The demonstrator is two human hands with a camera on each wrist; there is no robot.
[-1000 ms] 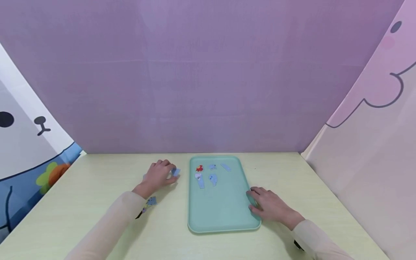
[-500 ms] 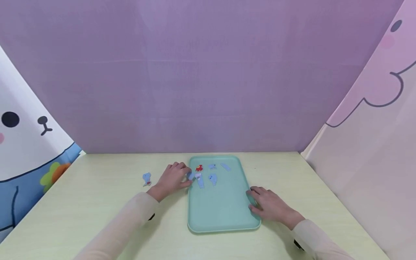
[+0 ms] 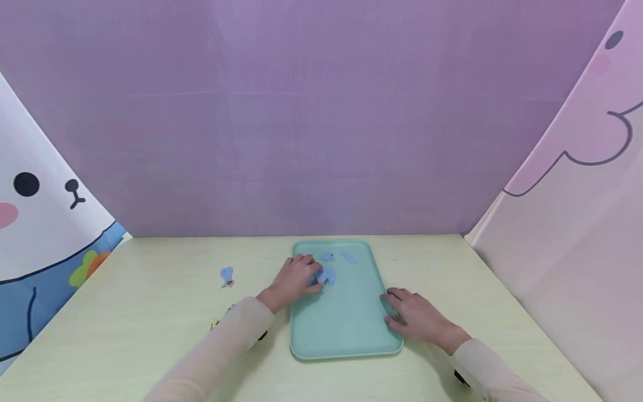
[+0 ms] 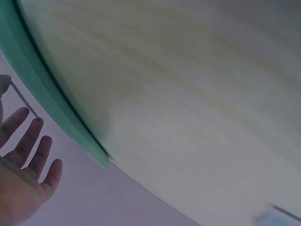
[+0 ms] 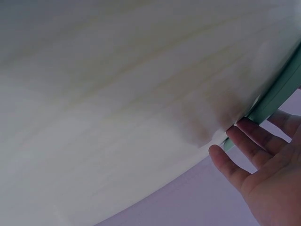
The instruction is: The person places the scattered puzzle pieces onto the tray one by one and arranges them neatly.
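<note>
My left hand (image 3: pixel 295 279) is over the upper left part of a mint-green tray (image 3: pixel 346 329), pinching a flat blue puzzle piece (image 4: pixel 24 100) between thumb and fingertips. Seen edge-on in the left wrist view, the piece is a thin dark line. Right beside those fingers lies another blue piece (image 3: pixel 331 277) on the tray. Farther back on it are a small blue piece (image 3: pixel 327 257) and a slanted strip-shaped one (image 3: pixel 349 258). The left hand hides the tray's upper left pieces. On the tray's right rim rests my right hand (image 3: pixel 414 316), fingers spread and fairly straight, holding nothing.
Left of the tray, a blue piece with a red spot (image 3: pixel 227 277) lies on the pale wooden table (image 3: pixel 125 312). A yellowish piece (image 3: pixel 215 324) shows partly behind the left sleeve (image 3: pixel 221 346). A purple cloth wall (image 3: pixel 301 139) rises behind the table.
My left hand has moved right from the table onto the tray, carrying the blue puzzle piece. The pieces left of the tray have come partly into view. My right hand has stayed put.
</note>
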